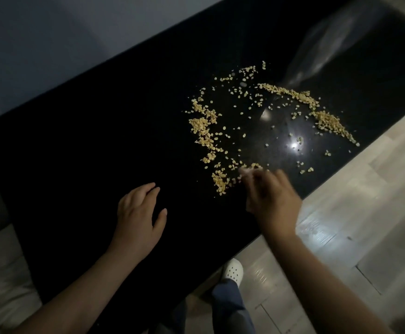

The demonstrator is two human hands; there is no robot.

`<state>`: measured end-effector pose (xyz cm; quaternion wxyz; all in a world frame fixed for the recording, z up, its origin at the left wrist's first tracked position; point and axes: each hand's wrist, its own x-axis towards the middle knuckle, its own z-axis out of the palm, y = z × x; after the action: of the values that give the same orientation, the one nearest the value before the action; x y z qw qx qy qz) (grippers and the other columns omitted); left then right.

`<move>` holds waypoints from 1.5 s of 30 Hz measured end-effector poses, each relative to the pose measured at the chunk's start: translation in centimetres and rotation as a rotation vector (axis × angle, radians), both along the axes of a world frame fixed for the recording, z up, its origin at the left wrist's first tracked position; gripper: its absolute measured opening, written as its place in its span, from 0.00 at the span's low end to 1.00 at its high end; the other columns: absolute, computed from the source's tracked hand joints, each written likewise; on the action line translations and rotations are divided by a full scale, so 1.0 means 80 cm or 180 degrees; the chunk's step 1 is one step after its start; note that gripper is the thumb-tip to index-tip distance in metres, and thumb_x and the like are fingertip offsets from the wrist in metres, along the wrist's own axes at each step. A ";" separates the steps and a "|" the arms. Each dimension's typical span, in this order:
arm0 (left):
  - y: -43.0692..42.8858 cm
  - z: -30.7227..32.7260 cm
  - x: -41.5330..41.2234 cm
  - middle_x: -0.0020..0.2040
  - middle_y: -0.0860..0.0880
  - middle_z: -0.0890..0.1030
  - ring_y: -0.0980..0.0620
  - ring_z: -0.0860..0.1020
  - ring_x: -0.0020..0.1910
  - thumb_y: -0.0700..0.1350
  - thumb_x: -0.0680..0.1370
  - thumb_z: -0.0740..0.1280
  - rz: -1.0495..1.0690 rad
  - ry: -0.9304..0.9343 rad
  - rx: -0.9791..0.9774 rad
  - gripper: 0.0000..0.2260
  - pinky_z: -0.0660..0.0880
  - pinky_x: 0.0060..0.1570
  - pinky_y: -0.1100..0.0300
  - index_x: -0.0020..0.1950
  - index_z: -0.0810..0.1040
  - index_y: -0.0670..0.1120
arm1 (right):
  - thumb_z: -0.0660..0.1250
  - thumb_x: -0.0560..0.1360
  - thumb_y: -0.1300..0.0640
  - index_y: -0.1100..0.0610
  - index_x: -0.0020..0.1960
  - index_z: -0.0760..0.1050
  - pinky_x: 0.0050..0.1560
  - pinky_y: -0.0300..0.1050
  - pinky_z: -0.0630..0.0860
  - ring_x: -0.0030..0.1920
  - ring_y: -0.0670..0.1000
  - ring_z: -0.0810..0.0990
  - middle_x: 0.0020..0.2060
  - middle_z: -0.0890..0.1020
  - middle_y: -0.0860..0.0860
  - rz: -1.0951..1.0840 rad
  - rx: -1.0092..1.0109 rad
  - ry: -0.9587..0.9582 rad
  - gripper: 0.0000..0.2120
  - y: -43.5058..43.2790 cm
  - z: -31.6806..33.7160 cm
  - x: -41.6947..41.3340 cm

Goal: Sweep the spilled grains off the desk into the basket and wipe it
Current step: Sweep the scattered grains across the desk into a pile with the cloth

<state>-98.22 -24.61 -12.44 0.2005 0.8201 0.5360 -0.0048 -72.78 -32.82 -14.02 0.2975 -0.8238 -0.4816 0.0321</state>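
From the head view, the sweeping step is in hand and looks barely begun: the grains (204, 128) lie in a loose ring across the right half of the desk (100, 141), thick in curved ridges on the left and far right, thin in the middle. They are small, pale yellow, flat and oval, dry and loose by the look of them.

The left hand (137, 213) rests palm down on the bare desk, well apart from the spill, fingers relaxed and holding nothing. The right hand (271, 196) is blurred at the near edge of the grains, fingertips touching them; I cannot tell whether it is flat or cupped.

The desk is black, hard and glossy, with glare spots. A crumpled clear plastic bag (329, 51) lies at its far right.

No basket or cloth shows. I judge the next move needs the grains gathered into one heap toward the desk edge.
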 end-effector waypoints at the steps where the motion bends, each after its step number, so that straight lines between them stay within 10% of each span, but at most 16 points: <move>1: 0.000 -0.001 0.002 0.71 0.46 0.67 0.46 0.63 0.70 0.48 0.78 0.64 0.0029 0.0006 0.0020 0.22 0.62 0.70 0.44 0.70 0.69 0.43 | 0.66 0.78 0.48 0.50 0.49 0.77 0.30 0.36 0.65 0.37 0.44 0.72 0.41 0.75 0.45 0.0180 0.0095 0.0111 0.07 0.000 0.004 -0.020; 9: 0.007 -0.004 0.006 0.72 0.47 0.65 0.45 0.62 0.71 0.52 0.79 0.59 0.0205 0.0103 0.0062 0.22 0.62 0.69 0.48 0.71 0.67 0.44 | 0.61 0.77 0.49 0.54 0.51 0.77 0.35 0.39 0.69 0.39 0.45 0.72 0.42 0.76 0.49 0.1198 0.0043 0.0293 0.11 0.013 -0.035 -0.083; 17: 0.006 -0.006 0.015 0.72 0.47 0.65 0.46 0.62 0.71 0.54 0.78 0.57 0.0329 0.0032 0.0053 0.25 0.61 0.70 0.46 0.71 0.68 0.43 | 0.66 0.77 0.47 0.54 0.50 0.79 0.33 0.41 0.66 0.37 0.54 0.78 0.42 0.77 0.51 0.0114 -0.0285 -0.0100 0.11 0.054 -0.020 0.068; 29: 0.043 -0.008 -0.011 0.70 0.51 0.66 0.49 0.63 0.69 0.57 0.77 0.54 0.0025 -0.0235 -0.0095 0.26 0.62 0.68 0.52 0.70 0.69 0.46 | 0.61 0.78 0.48 0.55 0.49 0.78 0.31 0.50 0.75 0.37 0.48 0.74 0.41 0.76 0.49 0.1107 0.0019 0.0485 0.12 0.065 -0.028 -0.096; 37: 0.075 -0.011 -0.011 0.71 0.51 0.65 0.50 0.62 0.69 0.59 0.76 0.52 -0.0215 -0.0312 -0.0144 0.27 0.63 0.69 0.48 0.72 0.68 0.48 | 0.61 0.77 0.44 0.54 0.50 0.79 0.33 0.45 0.74 0.37 0.50 0.77 0.43 0.78 0.49 -0.0201 -0.0153 0.0011 0.15 0.102 -0.013 0.020; 45: 0.110 -0.014 -0.007 0.71 0.51 0.66 0.51 0.62 0.70 0.51 0.79 0.60 -0.0281 -0.0382 -0.0141 0.21 0.63 0.69 0.51 0.72 0.68 0.48 | 0.66 0.77 0.49 0.52 0.51 0.78 0.32 0.40 0.76 0.38 0.42 0.74 0.44 0.75 0.45 0.0647 -0.0190 0.0424 0.07 0.109 -0.010 -0.103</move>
<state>-98.81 -15.78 -13.54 0.2500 0.8371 0.4861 0.0237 -80.98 -24.10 -14.83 0.2994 -0.7752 -0.5406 0.1311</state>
